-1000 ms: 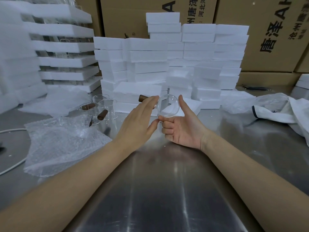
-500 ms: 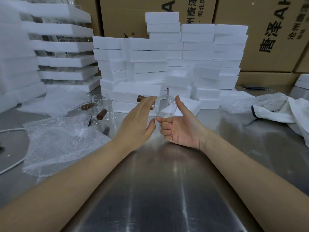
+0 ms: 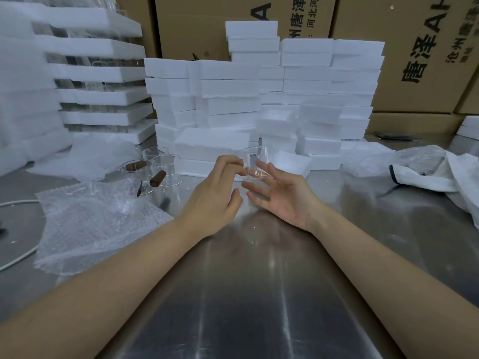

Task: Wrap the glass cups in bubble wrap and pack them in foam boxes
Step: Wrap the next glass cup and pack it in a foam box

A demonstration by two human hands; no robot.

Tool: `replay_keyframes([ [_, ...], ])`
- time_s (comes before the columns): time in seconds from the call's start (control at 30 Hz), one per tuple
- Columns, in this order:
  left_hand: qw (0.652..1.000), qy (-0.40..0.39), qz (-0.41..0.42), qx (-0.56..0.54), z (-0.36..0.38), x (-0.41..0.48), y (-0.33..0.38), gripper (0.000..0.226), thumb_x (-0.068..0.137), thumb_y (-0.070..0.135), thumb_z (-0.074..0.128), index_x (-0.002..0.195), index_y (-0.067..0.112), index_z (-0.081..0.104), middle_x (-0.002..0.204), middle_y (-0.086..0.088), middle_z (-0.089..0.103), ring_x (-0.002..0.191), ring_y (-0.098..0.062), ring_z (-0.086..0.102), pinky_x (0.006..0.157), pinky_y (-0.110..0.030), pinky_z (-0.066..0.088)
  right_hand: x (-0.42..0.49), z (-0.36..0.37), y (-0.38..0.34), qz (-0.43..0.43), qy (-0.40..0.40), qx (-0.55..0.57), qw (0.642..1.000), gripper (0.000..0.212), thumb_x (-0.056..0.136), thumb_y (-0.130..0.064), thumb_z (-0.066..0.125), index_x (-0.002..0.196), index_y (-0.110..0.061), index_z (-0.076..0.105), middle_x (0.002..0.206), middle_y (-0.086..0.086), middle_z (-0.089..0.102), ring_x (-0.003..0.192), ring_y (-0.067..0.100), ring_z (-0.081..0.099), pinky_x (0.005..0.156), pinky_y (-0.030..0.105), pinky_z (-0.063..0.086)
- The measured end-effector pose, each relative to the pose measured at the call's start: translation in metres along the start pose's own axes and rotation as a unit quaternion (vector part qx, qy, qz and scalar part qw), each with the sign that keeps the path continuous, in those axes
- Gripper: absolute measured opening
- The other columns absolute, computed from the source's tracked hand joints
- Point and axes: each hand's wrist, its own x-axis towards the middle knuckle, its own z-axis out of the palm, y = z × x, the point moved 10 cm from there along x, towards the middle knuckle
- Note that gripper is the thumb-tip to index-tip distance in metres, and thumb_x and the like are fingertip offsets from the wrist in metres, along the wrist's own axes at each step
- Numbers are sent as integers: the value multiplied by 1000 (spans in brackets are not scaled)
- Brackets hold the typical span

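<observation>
Two bare forearms reach across a steel table. Between the hands is a clear glass cup. The left hand pinches its side with curled fingers, and the right hand lies palm-up beneath it, fingers straight. Left of the cup lie bubble wrap and spare cups with brown handles. Behind the cup rise stacked white foam boxes, then cartons printed 唐泽.

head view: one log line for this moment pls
left hand: pinches glass cup | right hand: open, fingertips at cup | bubble wrap: lying aside, unused
</observation>
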Motion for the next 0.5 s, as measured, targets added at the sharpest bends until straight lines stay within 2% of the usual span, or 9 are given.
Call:
replay_keyframes([
  [0.1,1000,-11,10,-1,3,0,3,34,84,1,53,118,8,51,132,-1,42,95,-25,60,80,-45,52,0,-1,-3,-9,-3,36,999,58,70,-21,75,122,-8,52,124,14,58,109,36,64,88,38,55],
  [0.23,1000,-6,21,10,1,0,4,37,83,1,53,119,7,53,130,-3,44,100,-23,58,80,-44,52,0,3,0,5,-16,51,999,48,69,-16,73,111,-3,58,132,23,50,109,41,63,87,40,56],
  [0.37,999,2,44,25,-1,0,10,42,79,-2,56,120,7,53,127,-4,45,111,-18,52,83,-33,48,0,6,2,7,-23,57,998,45,65,-11,75,106,0,58,120,25,57,110,46,60,88,43,55],
  [0.43,999,2,45,29,-1,0,12,44,78,-3,57,121,7,52,127,-2,42,111,-18,51,83,-34,49,0,5,1,4,-19,59,998,45,64,-11,76,104,1,59,115,25,59,109,47,61,87,43,55],
  [0.5,999,1,43,33,-2,0,13,46,78,-4,57,122,6,53,127,-3,43,111,-18,51,80,-37,51,-1,6,1,1,-25,57,998,42,69,-11,73,106,1,58,120,26,56,111,47,59,90,43,54],
])
